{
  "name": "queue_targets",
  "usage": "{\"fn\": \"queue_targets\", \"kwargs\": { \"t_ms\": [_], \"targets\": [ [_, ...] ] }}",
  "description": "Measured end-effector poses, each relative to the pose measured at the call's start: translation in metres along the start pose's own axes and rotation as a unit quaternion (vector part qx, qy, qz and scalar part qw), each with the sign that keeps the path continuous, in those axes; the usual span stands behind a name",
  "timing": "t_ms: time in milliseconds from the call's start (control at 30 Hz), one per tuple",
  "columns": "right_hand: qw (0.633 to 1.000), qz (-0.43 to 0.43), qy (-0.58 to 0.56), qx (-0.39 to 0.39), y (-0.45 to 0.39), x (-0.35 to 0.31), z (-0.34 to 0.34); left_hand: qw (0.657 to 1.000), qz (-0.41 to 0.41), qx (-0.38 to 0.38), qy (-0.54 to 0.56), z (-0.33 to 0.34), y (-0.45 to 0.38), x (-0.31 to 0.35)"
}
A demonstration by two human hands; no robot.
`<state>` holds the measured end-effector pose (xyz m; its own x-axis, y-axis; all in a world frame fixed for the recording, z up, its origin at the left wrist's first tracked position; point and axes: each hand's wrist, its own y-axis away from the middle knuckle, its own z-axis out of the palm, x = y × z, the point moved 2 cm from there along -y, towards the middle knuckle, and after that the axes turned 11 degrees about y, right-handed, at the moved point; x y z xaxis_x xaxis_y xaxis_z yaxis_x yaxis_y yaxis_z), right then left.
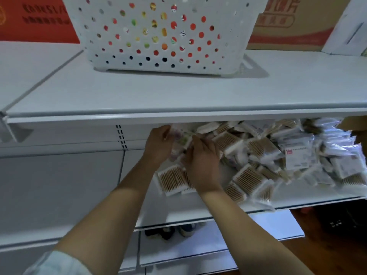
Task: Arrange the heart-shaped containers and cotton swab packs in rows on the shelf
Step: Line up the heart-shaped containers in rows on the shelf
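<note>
Nearest the head camera, at about 7 o'clock, a pale sleeve leads up the left forearm to the left hand, and the right hand reaches in beside it. Both hands meet on a blurred pastel packet just under the lip of the upper shelf; the fingers curl around it, but what it is and how firmly each hand holds it I cannot tell. Probably they are squaring it up to start a row at the left end. On the lower shelf, from centre out to 3 o'clock, the cotton swab packs lie in a loose heap, not yet in rows. At 12 o'clock a perforated white basket holds colourful items, perhaps the heart-shaped containers
</note>
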<state>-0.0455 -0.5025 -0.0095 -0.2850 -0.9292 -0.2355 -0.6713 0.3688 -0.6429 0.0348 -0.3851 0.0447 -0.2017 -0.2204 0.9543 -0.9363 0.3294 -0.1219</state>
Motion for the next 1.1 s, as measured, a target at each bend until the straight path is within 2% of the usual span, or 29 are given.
{"fn": "queue_targets", "kwargs": {
  "t_ms": [100,200,333,400,433,500,567,667,900,1033,1100],
  "targets": [
    [0.998,-0.005,-0.060,0.029,0.010,-0.016,-0.002,0.995,-0.012,0.041,0.095,-0.011,0.008,-0.014],
    [0.994,-0.028,-0.102,0.004,0.020,-0.028,0.006,0.969,-0.054,0.068,0.230,-0.018,0.015,-0.020],
    [0.988,-0.097,-0.116,-0.018,0.020,-0.036,0.004,0.966,-0.053,0.098,0.231,-0.032,0.024,-0.030],
    [0.992,-0.098,-0.079,-0.028,0.006,-0.032,0.005,0.965,-0.045,0.130,0.225,-0.043,0.028,-0.042],
    [0.994,-0.084,-0.046,-0.046,-0.004,-0.029,0.006,0.963,-0.051,0.145,0.221,-0.049,0.033,-0.044],
    [0.988,-0.073,0.028,-0.135,-0.022,-0.023,0.015,0.964,-0.065,0.148,0.209,-0.058,0.044,-0.049],
    [0.966,-0.098,0.064,-0.232,-0.035,-0.021,0.027,0.969,-0.075,0.146,0.187,-0.065,0.053,-0.055],
    [0.941,-0.152,0.084,-0.290,-0.042,-0.023,0.041,0.969,-0.078,0.160,0.172,-0.076,0.065,-0.060],
    [0.934,-0.209,0.073,-0.279,-0.051,-0.032,0.033,0.965,-0.108,0.169,0.169,-0.090,0.079,-0.072],
    [0.960,-0.160,-0.099,-0.206,-0.035,-0.043,0.012,0.961,-0.110,0.177,0.180,-0.095,0.084,-0.070],
    [0.962,-0.127,-0.170,-0.172,-0.026,-0.054,0.007,0.954,-0.111,0.190,0.205,-0.101,0.084,-0.069]
  ]
}}
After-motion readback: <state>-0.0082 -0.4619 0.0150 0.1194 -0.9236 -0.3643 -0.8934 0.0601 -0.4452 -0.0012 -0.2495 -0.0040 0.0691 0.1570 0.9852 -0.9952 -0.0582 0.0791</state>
